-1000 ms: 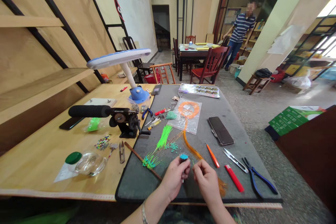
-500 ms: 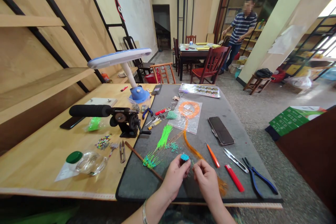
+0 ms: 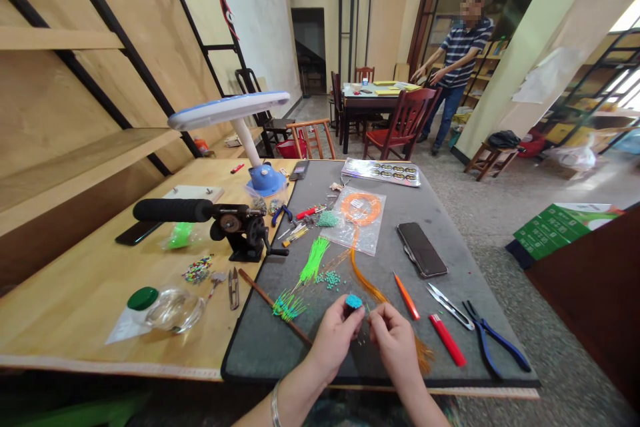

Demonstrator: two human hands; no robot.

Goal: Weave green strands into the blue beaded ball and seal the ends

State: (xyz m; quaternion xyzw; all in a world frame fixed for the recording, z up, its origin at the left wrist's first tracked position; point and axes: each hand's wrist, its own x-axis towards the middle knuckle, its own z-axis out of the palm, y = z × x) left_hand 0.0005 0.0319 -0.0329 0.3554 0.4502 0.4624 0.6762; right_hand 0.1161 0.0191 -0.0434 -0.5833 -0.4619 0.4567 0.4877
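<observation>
Left hand [image 3: 334,337] gripped the blue-topped cluster [image 3: 354,301], right hand [image 3: 391,333] pinched what looked like a thin strand [image 3: 368,307]; steady left, light right probably worked best.

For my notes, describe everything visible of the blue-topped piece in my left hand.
The blue-topped piece has a roundish, bright blue top and a dark side; its material is unclear. Your left hand grips it above the gray mat, top up, and hides its lower part. Your right hand is close by.
</observation>
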